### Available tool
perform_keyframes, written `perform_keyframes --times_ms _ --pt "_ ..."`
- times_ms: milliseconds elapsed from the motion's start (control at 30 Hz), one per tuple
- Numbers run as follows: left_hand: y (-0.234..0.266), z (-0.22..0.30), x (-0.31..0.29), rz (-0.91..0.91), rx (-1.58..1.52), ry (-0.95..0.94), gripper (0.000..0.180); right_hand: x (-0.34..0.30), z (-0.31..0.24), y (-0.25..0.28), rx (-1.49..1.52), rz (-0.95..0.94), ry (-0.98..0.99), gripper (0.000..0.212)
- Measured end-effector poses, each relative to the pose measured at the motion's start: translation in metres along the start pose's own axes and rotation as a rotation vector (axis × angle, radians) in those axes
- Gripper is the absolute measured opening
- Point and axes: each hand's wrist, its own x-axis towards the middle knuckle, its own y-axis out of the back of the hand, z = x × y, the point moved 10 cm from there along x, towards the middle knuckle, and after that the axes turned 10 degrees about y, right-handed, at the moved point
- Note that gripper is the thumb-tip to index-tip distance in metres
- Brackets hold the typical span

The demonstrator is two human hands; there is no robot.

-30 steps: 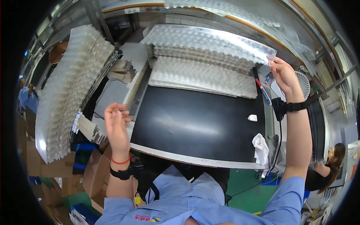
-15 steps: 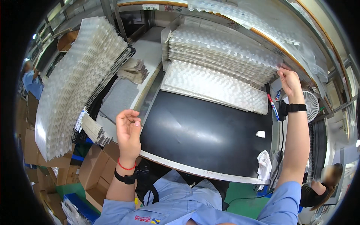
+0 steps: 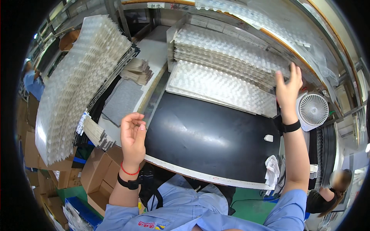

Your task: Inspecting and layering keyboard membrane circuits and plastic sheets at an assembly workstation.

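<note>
My right hand (image 3: 289, 87) is at the right end of a tall stack of translucent dotted plastic sheets (image 3: 227, 48), its fingers spread and nothing visible between them. Whether its fingertips touch the sheets I cannot tell. In front of that stack lies a lower, whiter pile of similar dotted sheets (image 3: 219, 85), along the back of a black work mat (image 3: 208, 134). Over the left edge of the table hovers my left hand (image 3: 133, 136), fingers loosely bent and apart, holding nothing.
At left rises a big fanned stack of dotted sheets (image 3: 77, 88), beside grey cloths (image 3: 123, 101) and bundled strips (image 3: 137, 71). A white fan (image 3: 313, 110) stands at right. A small white block (image 3: 268, 138) and a white rag (image 3: 272, 169) lie on the mat. Open cartons (image 3: 96, 173) sit below left.
My right hand has let go of the sheet corner it was pinching, spread its fingers and shifted a little left and nearer. Its wrist now covers the pens. My left hand stays put.
</note>
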Motion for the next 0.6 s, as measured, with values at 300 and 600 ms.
perform_keyframes --times_ms 300,600 --pt "-0.002 0.003 0.001 -0.025 0.053 -0.049 0.024 0.028 -0.07 -0.066 0.202 -0.385 0.356 0.031" --pt "-0.004 0.007 0.0 -0.045 0.034 -0.076 0.019 0.04 -0.083 -0.056 -0.093 -0.243 0.385 0.033"
